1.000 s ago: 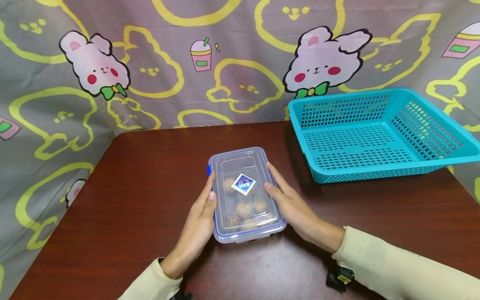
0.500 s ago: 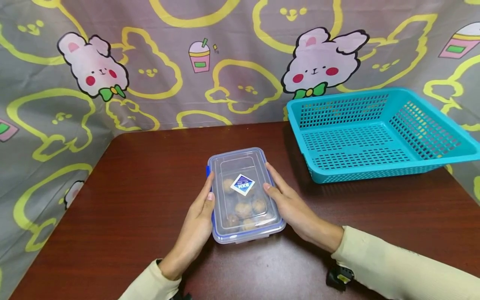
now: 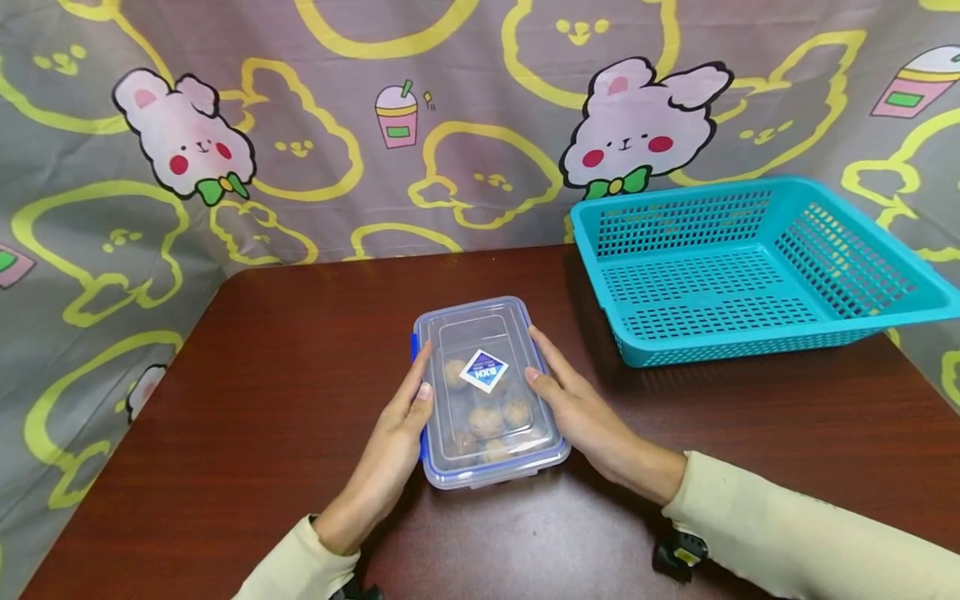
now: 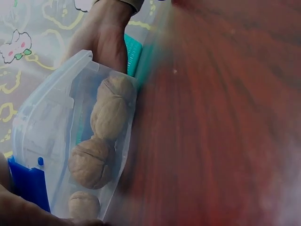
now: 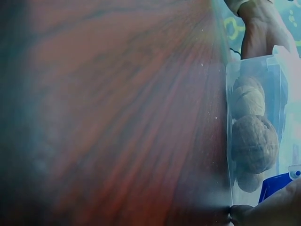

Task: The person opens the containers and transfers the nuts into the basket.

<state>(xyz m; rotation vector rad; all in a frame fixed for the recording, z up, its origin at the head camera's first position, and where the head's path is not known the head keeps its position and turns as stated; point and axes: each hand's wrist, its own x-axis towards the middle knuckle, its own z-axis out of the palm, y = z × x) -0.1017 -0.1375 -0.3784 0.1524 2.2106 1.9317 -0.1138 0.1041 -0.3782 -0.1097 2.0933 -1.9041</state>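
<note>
A clear plastic food container [image 3: 487, 333] with a blue-edged lid is on the dark red table in the middle of the head view. Several walnuts [image 4: 91, 162] show through its walls, and a blue-and-white label [image 3: 483, 371] is on the lid. My left hand [image 3: 390, 442] holds its left long side, thumb at the lid's edge. From the opposite side my right hand [image 3: 592, 417] grips it, thumb tip on the lid's rim. A blue clip [image 5: 275, 186] on the container's side shows beside a finger in the right wrist view. The undersides of both hands are hidden in the head view.
A turquoise slotted plastic basket [image 3: 697, 343] stands at the table's back right, beyond my right hand. Behind the brown table [image 3: 315, 333] hangs a grey curtain [image 3: 300, 225] with cartoon rabbits, and it also lines the left side.
The head view has shifted very slightly, with the basket and container a little further left in it. Both hands keep the same hold on the container.
</note>
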